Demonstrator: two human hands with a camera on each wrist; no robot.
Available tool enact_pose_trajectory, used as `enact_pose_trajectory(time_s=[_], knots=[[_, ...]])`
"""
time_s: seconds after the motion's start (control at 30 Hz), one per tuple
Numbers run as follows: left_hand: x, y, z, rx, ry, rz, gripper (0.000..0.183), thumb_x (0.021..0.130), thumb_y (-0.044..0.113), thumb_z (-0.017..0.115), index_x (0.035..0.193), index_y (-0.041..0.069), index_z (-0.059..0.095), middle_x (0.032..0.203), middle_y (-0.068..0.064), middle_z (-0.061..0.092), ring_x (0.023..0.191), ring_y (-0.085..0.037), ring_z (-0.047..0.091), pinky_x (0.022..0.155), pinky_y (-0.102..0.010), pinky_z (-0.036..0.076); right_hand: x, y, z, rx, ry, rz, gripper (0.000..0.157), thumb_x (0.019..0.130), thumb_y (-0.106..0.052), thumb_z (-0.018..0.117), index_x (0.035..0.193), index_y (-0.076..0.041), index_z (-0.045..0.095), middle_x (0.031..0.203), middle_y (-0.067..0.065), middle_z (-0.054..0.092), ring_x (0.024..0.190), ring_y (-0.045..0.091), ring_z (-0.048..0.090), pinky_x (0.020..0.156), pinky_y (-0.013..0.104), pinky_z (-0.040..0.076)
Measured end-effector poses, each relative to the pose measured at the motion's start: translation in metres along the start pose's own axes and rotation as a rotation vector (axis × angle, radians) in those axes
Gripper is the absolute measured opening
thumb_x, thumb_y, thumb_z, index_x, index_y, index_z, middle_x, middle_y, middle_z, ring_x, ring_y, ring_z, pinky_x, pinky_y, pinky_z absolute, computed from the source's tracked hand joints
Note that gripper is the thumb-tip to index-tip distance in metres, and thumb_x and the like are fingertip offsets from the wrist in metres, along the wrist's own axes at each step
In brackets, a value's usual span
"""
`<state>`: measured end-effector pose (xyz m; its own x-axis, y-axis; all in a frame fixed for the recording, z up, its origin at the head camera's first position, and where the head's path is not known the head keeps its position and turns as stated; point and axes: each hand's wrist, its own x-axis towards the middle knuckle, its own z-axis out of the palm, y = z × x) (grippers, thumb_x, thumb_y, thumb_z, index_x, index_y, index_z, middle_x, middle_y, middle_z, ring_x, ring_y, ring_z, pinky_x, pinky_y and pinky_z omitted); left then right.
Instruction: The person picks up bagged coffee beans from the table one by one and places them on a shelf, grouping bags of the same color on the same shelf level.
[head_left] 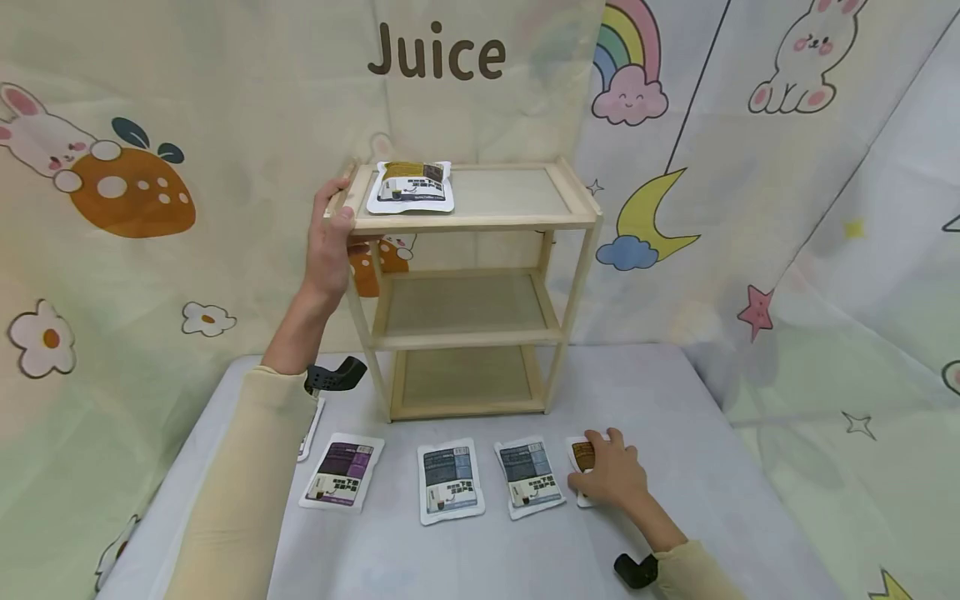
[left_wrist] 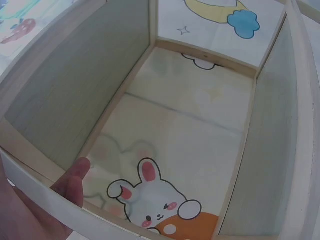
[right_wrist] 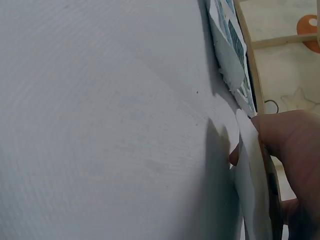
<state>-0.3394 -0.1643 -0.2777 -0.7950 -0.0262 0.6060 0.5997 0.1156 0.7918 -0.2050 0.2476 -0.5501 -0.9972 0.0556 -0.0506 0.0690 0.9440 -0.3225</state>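
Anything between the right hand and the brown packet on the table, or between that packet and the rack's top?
Nothing visible. The right hand already pinches the brown packet. Above it, the way to the top looks open; the upper packet and left hand are at its left end.

The left hand (head_left: 327,254) grips high; the right hand (head_left: 613,473) (lower) pinches.
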Motion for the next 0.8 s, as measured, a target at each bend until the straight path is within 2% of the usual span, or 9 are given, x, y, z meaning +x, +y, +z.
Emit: enact_pose_trajectory(time_s=[0.1, 0.2, 0.33, 0.47, 0.63, 0.8], knots=[[0.001, 0.002, 0.002, 0.003, -0.002, -0.009, 0.055, 0.092, 0.041, 0.035, 0.144, 0.02, 0.033, 0.13, -0.015, 0.041, 0.093, -0.028, 0.051, 0.073, -0.038, 0.041, -0.002, 0.003, -0.006, 0.013, 0.005, -0.003, 0.079, 0.067, -0.038, 0.074, 0.135, -0.005, 0.052, 0.137, 0.029, 0.038, 0.094, 0.045, 0.051, 0.056, 0.049, 0.046], [0.004, 0.005, 0.008, 0.008, -0.012, -0.011, 0.057, 0.092, 0.043, 0.035, 0.144, 0.02, 0.033, 0.132, -0.015, 0.041, 0.094, -0.028, 0.051, 0.075, -0.04, 0.041, -0.003, 0.007, -0.024, 0.046, 0.02, -0.015, 0.076, 0.071, -0.035, 0.073, 0.136, -0.003, 0.049, 0.139, 0.032, 0.036, 0.095, 0.047, 0.052, 0.057, 0.049, 0.046], [0.006, 0.006, 0.011, 0.016, -0.015, -0.024, 0.058, 0.092, 0.044, 0.035, 0.144, 0.02, 0.032, 0.132, -0.016, 0.04, 0.094, -0.03, 0.052, 0.075, -0.041, 0.042, -0.001, 0.007, -0.067, 0.093, 0.038, -0.034, 0.075, 0.076, -0.034, 0.071, 0.139, -0.001, 0.045, 0.14, 0.033, 0.034, 0.093, 0.046, 0.053, 0.061, 0.048, 0.046], [0.004, 0.006, 0.006, 0.032, 0.008, -0.034, 0.059, 0.092, 0.044, 0.035, 0.144, 0.016, 0.032, 0.13, -0.016, 0.041, 0.094, -0.037, 0.052, 0.074, -0.04, 0.042, 0.003, -0.004, -0.115, 0.111, 0.053, -0.07, 0.075, 0.079, -0.035, 0.07, 0.14, -0.001, 0.043, 0.14, 0.033, 0.033, 0.089, 0.044, 0.054, 0.063, 0.047, 0.045], [0.002, 0.007, -0.001, 0.046, 0.004, -0.019, 0.059, 0.093, 0.044, 0.034, 0.145, 0.015, 0.031, 0.135, -0.017, 0.039, 0.096, -0.032, 0.051, 0.077, -0.044, 0.043, 0.012, -0.02, -0.168, 0.117, 0.073, -0.113, 0.074, 0.083, -0.036, 0.066, 0.142, 0.0, 0.04, 0.141, 0.033, 0.031, 0.093, 0.043, 0.053, 0.067, 0.047, 0.045], [-0.001, 0.005, -0.004, 0.052, -0.019, -0.033, 0.057, 0.094, 0.043, 0.034, 0.145, 0.018, 0.03, 0.138, -0.018, 0.036, 0.098, -0.032, 0.05, 0.08, -0.049, 0.041, 0.018, -0.033, -0.212, 0.125, 0.045, -0.117, 0.073, 0.087, -0.039, 0.062, 0.142, 0.002, 0.037, 0.14, 0.035, 0.03, 0.099, 0.043, 0.05, 0.069, 0.046, 0.049]])
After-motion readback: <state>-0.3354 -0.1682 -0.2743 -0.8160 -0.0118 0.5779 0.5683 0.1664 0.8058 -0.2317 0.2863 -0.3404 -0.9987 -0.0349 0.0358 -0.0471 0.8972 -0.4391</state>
